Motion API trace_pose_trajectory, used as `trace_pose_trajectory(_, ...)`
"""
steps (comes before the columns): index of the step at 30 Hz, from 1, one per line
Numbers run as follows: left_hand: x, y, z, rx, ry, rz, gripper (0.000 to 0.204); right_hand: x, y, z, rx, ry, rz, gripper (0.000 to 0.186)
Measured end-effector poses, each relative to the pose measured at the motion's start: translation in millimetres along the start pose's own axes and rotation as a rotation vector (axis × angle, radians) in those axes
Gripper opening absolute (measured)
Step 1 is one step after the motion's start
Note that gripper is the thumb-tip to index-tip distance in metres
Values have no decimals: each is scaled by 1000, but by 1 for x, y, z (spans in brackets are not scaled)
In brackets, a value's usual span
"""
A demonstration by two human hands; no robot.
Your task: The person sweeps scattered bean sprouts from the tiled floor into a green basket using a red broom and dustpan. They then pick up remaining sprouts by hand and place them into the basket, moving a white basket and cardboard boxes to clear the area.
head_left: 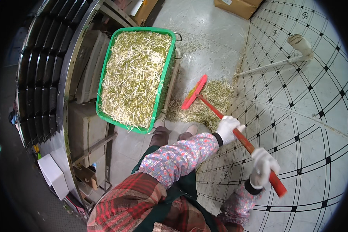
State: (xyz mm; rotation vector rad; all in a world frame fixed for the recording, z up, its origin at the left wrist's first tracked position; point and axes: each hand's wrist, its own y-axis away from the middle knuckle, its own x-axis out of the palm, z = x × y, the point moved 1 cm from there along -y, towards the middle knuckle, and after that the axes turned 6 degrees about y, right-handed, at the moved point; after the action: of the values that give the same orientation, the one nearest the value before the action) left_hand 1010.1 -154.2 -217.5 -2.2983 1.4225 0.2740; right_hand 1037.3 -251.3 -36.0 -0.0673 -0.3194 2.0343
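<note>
My left hand [228, 129], in a white glove, grips the middle of a red wooden handle [208, 105]. My right hand [263, 168], also white-gloved, holds the same handle near its lower right end. The handle reaches up-left to a red broom head [194, 92], which rests among loose pale bean sprouts [214, 98] scattered over the grey floor [205, 23]. Left of it stands a green-rimmed basket [168, 54], heaped with sprouts [133, 77].
A white tiled surface [297, 100] fills the right side, with a dirty white long-handled tool [299, 48] against it. A steel rack [75, 58] with black slotted trays [38, 77] lines the left, a white container [52, 178] lower down. A cardboard box [236, 7] sits at the top.
</note>
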Motion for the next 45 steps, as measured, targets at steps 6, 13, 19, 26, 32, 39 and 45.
trace_pose_trajectory(6, -36, -1, -57, -40, 123, -96, 30, -13, -4, 51, -52, -85, -5, 28)
trace_pose_trajectory(13, -60, 90, 72, -20, -468, 77, 27, 53, 44, -51, 169, -35, 259, 28)
trace_pose_trajectory(19, -13, 59, 54, -198, -201, -58, 29, 37, 9, -13, 212, 23, 292, 30)
trace_pose_trajectory(26, -21, 21, -24, -85, 93, -57, 30, 11, -7, 47, -114, 74, 109, 27)
trace_pose_trajectory(32, -47, -60, -84, 206, 245, -51, 34, 6, -54, 116, -300, -177, 153, 38)
trace_pose_trajectory(39, -71, -190, -80, 466, 215, -36, 34, 40, -123, 120, -476, 48, 172, 38)
trace_pose_trajectory(45, -133, -325, 25, 447, 55, -89, 31, 103, -256, 33, -472, -66, 155, 38)
